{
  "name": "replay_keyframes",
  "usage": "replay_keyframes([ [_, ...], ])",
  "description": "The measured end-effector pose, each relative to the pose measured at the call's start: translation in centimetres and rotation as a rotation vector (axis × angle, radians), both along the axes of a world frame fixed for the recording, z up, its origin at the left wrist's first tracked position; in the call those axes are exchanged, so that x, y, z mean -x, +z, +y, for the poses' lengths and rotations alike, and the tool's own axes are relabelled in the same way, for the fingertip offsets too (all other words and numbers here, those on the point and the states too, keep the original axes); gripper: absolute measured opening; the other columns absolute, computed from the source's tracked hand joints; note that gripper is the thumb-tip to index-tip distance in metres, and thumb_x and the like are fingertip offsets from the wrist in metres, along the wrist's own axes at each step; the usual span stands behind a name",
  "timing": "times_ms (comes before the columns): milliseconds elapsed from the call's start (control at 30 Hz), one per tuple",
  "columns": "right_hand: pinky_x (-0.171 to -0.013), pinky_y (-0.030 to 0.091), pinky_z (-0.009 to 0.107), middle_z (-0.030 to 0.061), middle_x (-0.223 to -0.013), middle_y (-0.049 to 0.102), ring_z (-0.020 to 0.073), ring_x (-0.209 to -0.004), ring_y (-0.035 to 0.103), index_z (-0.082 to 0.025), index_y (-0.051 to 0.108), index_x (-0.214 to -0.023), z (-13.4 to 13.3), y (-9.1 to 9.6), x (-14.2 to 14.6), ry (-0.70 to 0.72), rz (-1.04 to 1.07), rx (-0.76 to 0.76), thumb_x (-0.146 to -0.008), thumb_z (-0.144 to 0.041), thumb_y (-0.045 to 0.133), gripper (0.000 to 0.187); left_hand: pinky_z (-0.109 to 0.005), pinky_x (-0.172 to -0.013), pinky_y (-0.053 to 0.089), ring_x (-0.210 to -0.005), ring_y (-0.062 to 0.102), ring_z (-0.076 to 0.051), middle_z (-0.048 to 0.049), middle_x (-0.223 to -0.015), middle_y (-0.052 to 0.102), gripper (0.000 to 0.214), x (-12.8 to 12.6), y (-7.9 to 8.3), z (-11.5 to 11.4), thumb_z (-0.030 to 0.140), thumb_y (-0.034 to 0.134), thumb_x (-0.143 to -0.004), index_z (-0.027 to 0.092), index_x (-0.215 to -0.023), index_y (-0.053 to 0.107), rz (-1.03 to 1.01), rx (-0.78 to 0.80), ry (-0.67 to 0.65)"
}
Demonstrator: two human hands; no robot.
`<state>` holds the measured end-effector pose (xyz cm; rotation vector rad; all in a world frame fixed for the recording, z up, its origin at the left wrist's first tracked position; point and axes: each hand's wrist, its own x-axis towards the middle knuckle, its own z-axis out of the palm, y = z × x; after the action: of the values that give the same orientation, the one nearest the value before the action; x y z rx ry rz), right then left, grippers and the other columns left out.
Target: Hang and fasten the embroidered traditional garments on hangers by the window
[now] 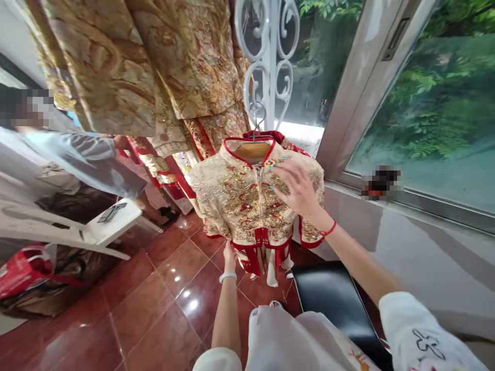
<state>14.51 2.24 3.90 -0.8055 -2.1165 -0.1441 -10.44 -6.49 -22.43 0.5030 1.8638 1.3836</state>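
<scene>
A cream jacket (247,190) with gold embroidery and red trim hangs upright on a hanger (258,121) in front of me. My right hand (296,188) is at the upper front of it, near the collar and zip, with fingers spread and blue nails showing. Down at the lower left hem, my left hand (229,254) is closed on the jacket's edge, its fingertips partly hidden by the cloth. Red and white pleats (266,260) hang below the hem.
Gold embroidered garments (154,67) hang at the upper left beside a white scrolled metal stand (269,56). A black chair (328,299) stands close on my right, below the window (425,113). On the left are a person (88,154), a white chair (116,219) and a red bag (27,270).
</scene>
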Motion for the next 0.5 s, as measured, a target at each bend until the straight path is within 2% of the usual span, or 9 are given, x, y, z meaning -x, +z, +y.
replay_keyframes([
  [67, -0.116, 0.032, 0.052, 0.0052, -0.135, 0.054, 0.026, -0.139, 0.039, -0.029, 0.051, -0.134, 1.2, 2.0, 4.9, 0.192, -0.187, -0.006, -0.091, -0.018, 0.054, 0.044, -0.034, -0.073, 0.052, -0.079, 0.065, -0.021, -0.0049, -0.079, 0.062, 0.027, 0.0, -1.6, 0.4, 0.046, 0.049, -0.082, 0.02, -0.082, 0.051, -0.129, -0.051, 0.048],
  [133, -0.113, 0.033, 0.055, 0.003, -0.135, 0.055, 0.0269, -0.14, 0.038, -0.029, 0.051, -0.133, 3.3, 3.5, 10.1, 0.323, -0.328, 0.0, -0.089, -0.015, 0.056, 0.047, -0.03, -0.07, 0.052, -0.072, 0.063, -0.018, -0.0032, -0.074, 0.061, 0.029, 0.4, -2.4, 0.9, 0.048, 0.05, -0.079, 0.02, -0.077, 0.05, -0.216, -0.105, 0.075],
  [200, -0.109, 0.036, 0.056, 0.0013, -0.133, 0.056, 0.0277, -0.137, 0.041, -0.029, 0.052, -0.132, 5.6, 4.5, 14.8, 0.398, -0.419, 0.007, -0.086, -0.016, 0.062, 0.049, -0.029, -0.067, 0.051, -0.069, 0.062, -0.017, -0.0017, -0.07, 0.06, 0.029, 0.9, -2.8, 0.9, 0.048, 0.057, -0.075, 0.02, -0.074, 0.051, -0.289, -0.16, 0.085],
  [267, -0.104, 0.04, 0.052, 0.0023, -0.126, 0.06, 0.0267, -0.127, 0.05, -0.026, 0.055, -0.128, 7.4, 5.1, 18.6, 0.396, -0.508, 0.016, -0.084, -0.015, 0.064, 0.046, -0.029, -0.068, 0.051, -0.069, 0.062, -0.017, -0.0016, -0.071, 0.062, 0.029, 1.5, -2.9, 0.4, 0.044, 0.067, -0.067, 0.019, -0.074, 0.054, -0.339, -0.209, 0.08],
  [367, -0.091, 0.046, 0.04, 0.0072, -0.115, 0.065, 0.023, -0.105, 0.061, -0.019, 0.058, -0.123, 8.5, 5.6, 21.8, 0.301, -0.644, 0.013, -0.086, -0.01, 0.06, 0.038, -0.03, -0.071, 0.051, -0.073, 0.064, -0.019, -0.0051, -0.078, 0.067, 0.034, 1.9, -3.3, -0.9, 0.035, 0.079, -0.056, 0.016, -0.078, 0.061, -0.371, -0.268, 0.058],
  [500, -0.077, 0.043, 0.034, 0.0103, -0.109, 0.067, 0.0213, -0.093, 0.062, -0.016, 0.062, -0.116, 8.6, 6.1, 22.8, 0.23, -0.679, 0.015, -0.093, -0.01, 0.049, 0.027, -0.032, -0.069, 0.05, -0.07, 0.063, -0.019, -0.0055, -0.075, 0.067, 0.037, 1.6, -4.5, -2.1, 0.038, 0.081, -0.057, 0.014, -0.078, 0.063, -0.368, -0.281, 0.104],
])
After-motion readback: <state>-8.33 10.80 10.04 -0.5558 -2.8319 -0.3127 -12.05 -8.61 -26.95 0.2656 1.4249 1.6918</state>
